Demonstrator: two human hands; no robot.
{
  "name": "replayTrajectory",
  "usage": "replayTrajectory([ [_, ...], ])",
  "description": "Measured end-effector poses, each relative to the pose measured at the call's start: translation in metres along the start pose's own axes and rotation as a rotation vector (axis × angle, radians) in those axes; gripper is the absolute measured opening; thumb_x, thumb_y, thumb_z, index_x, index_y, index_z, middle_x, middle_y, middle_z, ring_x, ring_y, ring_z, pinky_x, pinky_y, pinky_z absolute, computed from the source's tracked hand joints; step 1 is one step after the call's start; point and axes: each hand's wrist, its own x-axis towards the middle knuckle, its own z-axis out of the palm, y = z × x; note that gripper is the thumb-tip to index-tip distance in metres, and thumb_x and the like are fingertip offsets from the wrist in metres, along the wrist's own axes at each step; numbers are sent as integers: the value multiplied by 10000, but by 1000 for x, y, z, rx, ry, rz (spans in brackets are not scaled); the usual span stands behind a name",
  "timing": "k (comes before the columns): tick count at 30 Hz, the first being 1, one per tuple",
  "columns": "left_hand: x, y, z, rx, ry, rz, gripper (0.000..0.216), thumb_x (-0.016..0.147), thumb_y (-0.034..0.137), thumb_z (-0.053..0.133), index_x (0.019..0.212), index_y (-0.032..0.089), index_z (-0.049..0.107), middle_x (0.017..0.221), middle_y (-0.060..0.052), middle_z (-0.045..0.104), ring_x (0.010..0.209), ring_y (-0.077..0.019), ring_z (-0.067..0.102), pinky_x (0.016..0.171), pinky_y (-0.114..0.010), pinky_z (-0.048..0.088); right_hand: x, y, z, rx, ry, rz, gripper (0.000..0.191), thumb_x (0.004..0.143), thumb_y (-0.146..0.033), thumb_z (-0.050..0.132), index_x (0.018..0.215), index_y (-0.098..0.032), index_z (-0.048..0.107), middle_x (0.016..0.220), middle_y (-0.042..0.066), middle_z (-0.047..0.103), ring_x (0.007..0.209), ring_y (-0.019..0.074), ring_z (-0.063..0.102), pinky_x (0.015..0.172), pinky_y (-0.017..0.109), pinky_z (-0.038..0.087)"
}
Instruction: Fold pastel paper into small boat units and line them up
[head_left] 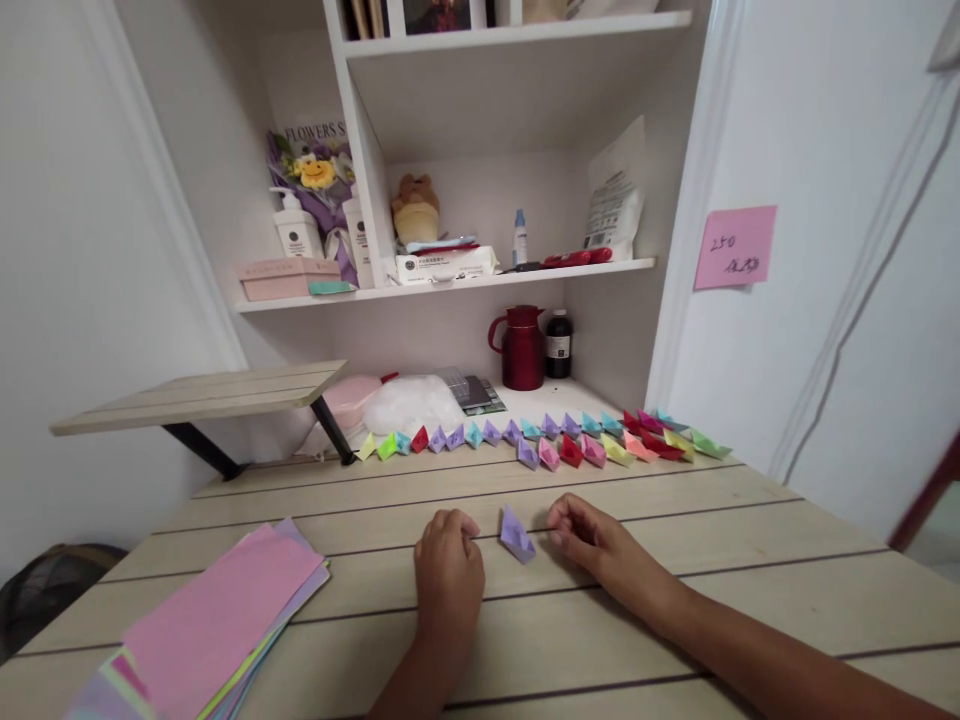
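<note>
A small purple folded paper boat [517, 535] stands on the wooden table [675, 520] between my two hands. My left hand [448, 562] rests on the table just left of the boat, fingers curled in, holding nothing that I can see. My right hand [592, 540] lies just right of the boat, fingers curled, close to it but not gripping it. Farther back, two rows of several coloured paper boats [540, 440] run across the table. A stack of coloured paper sheets [217, 625], pink on top, lies at the near left.
A small raised wooden stand [202, 395] sits at the back left. Behind the boats are a dark red jug [521, 348], a dark bottle [558, 344] and a plastic bag [412, 402]. White shelves [450, 282] hold bottles and boxes. A pink note [735, 247] sticks to the right wall.
</note>
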Motion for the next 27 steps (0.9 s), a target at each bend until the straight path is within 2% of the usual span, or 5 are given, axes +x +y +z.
replayTrajectory([
  [7, 2, 0, 2, -78, -17, -4, 252, 746, -1, 453, 742, 211, 589, 862, 0, 648, 879, -154, 606, 814, -289, 410, -20, -16, 14, -107, 11, 17, 297, 737, -253, 644, 1015, -230, 542, 830, -20, 521, 726, 145, 515, 703, 278, 456],
  [13, 1, 0, 0, -104, -49, -4, 252, 760, 18, 461, 762, 218, 614, 851, 14, 663, 858, -146, 607, 801, -285, 392, -16, -17, 21, -148, 48, 52, 230, 753, -280, 647, 964, -223, 576, 739, -37, 523, 680, 144, 509, 646, 264, 428],
  [16, 1, 0, 0, -102, -67, -1, 252, 760, 24, 471, 770, 220, 628, 866, 12, 669, 871, -146, 606, 800, -283, 379, -9, -15, 22, -211, 75, 37, 125, 775, -303, 629, 850, -204, 609, 700, -28, 540, 660, 150, 518, 628, 266, 421],
  [20, 0, -2, 2, -101, -71, 5, 264, 757, 23, 470, 775, 226, 638, 871, 16, 671, 899, -145, 601, 809, -280, 358, 5, -10, 20, -375, 150, -43, 186, 806, -332, 598, 688, -189, 611, 716, 7, 597, 680, 170, 560, 638, 276, 435],
  [27, 3, -2, 3, -82, -97, -4, 257, 758, 37, 473, 764, 236, 636, 876, 26, 674, 912, -145, 596, 793, -276, 336, 48, -5, 2, -750, 287, -321, 175, 861, -293, 552, 767, -208, 672, 786, 31, 627, 677, 165, 579, 618, 270, 435],
])
